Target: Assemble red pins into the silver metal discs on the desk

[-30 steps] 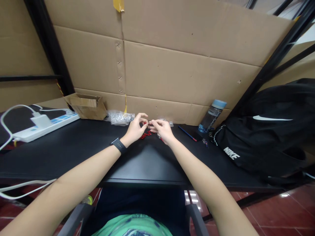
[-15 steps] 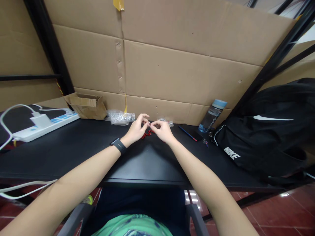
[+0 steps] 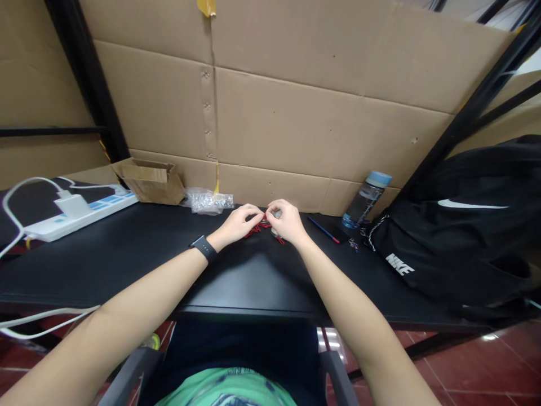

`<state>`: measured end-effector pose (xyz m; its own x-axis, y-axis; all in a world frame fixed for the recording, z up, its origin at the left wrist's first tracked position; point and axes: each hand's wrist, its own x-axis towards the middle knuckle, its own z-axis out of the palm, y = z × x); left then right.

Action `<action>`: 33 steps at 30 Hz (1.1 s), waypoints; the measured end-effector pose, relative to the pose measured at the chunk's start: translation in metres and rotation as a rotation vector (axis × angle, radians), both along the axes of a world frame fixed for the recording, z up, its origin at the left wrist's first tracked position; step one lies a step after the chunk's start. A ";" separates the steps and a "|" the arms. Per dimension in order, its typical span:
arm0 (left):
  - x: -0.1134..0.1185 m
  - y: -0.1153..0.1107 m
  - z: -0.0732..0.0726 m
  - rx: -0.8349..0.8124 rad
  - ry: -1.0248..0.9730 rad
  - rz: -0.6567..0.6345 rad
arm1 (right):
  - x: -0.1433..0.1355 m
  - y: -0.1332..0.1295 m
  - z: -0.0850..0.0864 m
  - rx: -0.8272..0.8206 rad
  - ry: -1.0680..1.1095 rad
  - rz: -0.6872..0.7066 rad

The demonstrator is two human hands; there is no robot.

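Note:
Over the black table [image 3: 249, 282], both hands meet near its back edge. My left hand [image 3: 240, 224], with a dark watch on the wrist, has its fingers closed at a small red item. My right hand [image 3: 287, 221] is curved beside it, thumb and fingertips pinched close to the same spot; what lies between them is too small to make out. Red cords [image 3: 253, 230] lie under and between the fingertips. A small clear plastic bag [image 3: 276, 233] with a red loop shows below my right hand.
Crumpled clear plastic [image 3: 208, 201] and an open cardboard box [image 3: 155, 183] stand at the back left, near a white power strip [image 3: 63, 221]. To the right are a blue pen [image 3: 322, 229], a bottle [image 3: 361, 203] and a black backpack [image 3: 456, 242].
My right hand has moved slightly right, and my left hand's fingers have lowered and extended toward it. More of the plastic bag and red cord now shows beneath my right hand.

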<state>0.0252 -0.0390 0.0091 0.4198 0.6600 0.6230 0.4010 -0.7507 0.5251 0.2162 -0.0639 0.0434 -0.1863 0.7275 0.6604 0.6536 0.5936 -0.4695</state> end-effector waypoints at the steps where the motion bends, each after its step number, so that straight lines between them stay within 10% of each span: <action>1: 0.000 -0.002 0.001 0.010 -0.010 -0.010 | 0.001 0.000 0.000 -0.010 -0.016 0.003; 12: -0.004 -0.001 0.000 0.065 0.265 0.144 | 0.012 0.002 -0.001 -0.168 -0.364 0.070; 22: -0.006 0.002 -0.011 -0.008 0.524 0.176 | 0.046 0.007 0.005 -0.709 -0.690 -0.246; 33: 0.011 -0.024 -0.002 0.134 0.486 -0.036 | 0.037 0.012 -0.003 -0.588 -0.654 -0.227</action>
